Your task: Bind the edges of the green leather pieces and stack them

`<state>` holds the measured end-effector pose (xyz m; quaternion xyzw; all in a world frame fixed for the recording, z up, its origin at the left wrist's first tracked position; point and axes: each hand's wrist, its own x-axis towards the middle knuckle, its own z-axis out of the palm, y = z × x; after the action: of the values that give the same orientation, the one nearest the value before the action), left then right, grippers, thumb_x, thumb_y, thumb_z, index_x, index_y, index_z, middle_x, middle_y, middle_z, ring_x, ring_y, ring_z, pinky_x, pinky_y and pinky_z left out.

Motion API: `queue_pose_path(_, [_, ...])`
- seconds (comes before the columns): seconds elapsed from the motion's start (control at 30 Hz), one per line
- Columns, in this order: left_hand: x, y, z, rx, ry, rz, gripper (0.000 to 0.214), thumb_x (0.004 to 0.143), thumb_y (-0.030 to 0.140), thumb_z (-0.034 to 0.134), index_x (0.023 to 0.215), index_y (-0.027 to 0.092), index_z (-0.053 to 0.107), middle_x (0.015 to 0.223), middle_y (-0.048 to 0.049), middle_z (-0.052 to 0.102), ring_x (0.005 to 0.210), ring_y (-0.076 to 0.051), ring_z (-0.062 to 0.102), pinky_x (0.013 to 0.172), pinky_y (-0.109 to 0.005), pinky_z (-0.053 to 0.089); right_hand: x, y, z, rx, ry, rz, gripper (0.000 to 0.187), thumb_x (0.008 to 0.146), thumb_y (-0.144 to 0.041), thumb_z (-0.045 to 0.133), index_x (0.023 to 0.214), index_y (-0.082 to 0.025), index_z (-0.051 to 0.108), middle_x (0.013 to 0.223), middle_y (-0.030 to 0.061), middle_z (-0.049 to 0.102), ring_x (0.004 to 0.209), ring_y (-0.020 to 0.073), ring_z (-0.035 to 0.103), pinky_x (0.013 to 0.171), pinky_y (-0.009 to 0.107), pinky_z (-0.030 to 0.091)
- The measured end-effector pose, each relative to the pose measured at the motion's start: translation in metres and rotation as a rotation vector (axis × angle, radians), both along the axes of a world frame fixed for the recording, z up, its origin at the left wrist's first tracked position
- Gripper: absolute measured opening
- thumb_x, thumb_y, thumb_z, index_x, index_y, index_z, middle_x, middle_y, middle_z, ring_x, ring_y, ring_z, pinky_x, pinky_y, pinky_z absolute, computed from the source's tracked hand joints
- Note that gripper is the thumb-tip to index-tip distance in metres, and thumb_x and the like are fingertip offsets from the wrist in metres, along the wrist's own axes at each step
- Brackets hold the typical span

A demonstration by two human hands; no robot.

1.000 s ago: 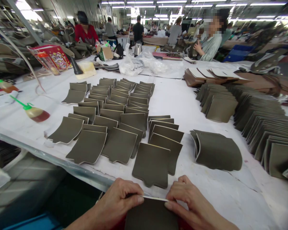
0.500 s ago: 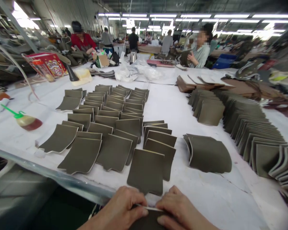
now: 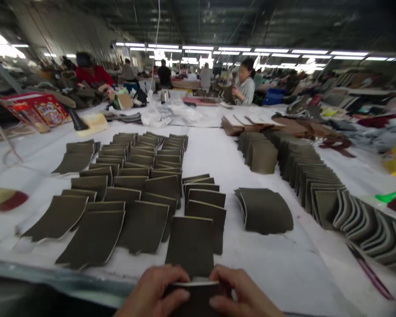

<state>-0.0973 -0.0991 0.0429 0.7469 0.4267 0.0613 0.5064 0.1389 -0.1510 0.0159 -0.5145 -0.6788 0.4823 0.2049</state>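
At the bottom edge my left hand [image 3: 158, 293] and my right hand [image 3: 240, 293] both pinch one dark olive cut piece [image 3: 194, 299] by its pale top edge, fingers closed on it. Just beyond it on the white table [image 3: 267, 259] lies another olive piece [image 3: 191, 246], the nearest of several overlapping rows of flat olive pieces [image 3: 141, 176]. A small curved stack of olive pieces [image 3: 267, 211] sits to the right of the rows. The picture is blurred by head motion.
A long fanned row of olive pieces [image 3: 323, 185] runs along the right side, with tan pieces [image 3: 247, 123] behind. A green-capped glue bottle [image 3: 3, 198] lies at the left, a red box [image 3: 36, 110] farther back. Other people work at distant tables.
The view has tilted upward and blurred, so the table and hands sit lower in frame. My hands have stayed together on the same piece, its top edge still pinched.
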Motion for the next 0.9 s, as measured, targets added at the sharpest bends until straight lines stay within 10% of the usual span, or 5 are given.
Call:
queue_pose_path(0.23, [0.015, 0.009, 0.031, 0.015, -0.044, -0.03, 0.027, 0.09, 0.031, 0.049, 0.075, 0.02, 0.069, 0.066, 0.0042, 0.06, 0.064, -0.012, 0.053, 0.058, -0.02, 0.031, -0.002, 0.006, 0.024, 0.035, -0.05, 0.063, 0.02, 0.091, -0.037, 0.047, 0.085, -0.021, 0.058, 0.076, -0.0009, 0.059, 0.069, 0.0154, 0.055, 0.064, 0.024, 0.04])
queue_pose_path(0.9, [0.024, 0.041, 0.008, -0.055, -0.043, -0.191, 0.016, 0.075, 0.021, 0.061, 0.081, 0.017, 0.076, 0.056, 0.0051, 0.051, 0.057, -0.009, 0.047, 0.051, -0.017, 0.03, -0.009, 0.016, 0.003, -0.011, -0.008, -0.009, 0.016, 0.088, -0.033, 0.051, 0.077, -0.021, 0.052, 0.07, -0.003, 0.053, 0.065, 0.0143, 0.048, 0.061, 0.024, 0.034])
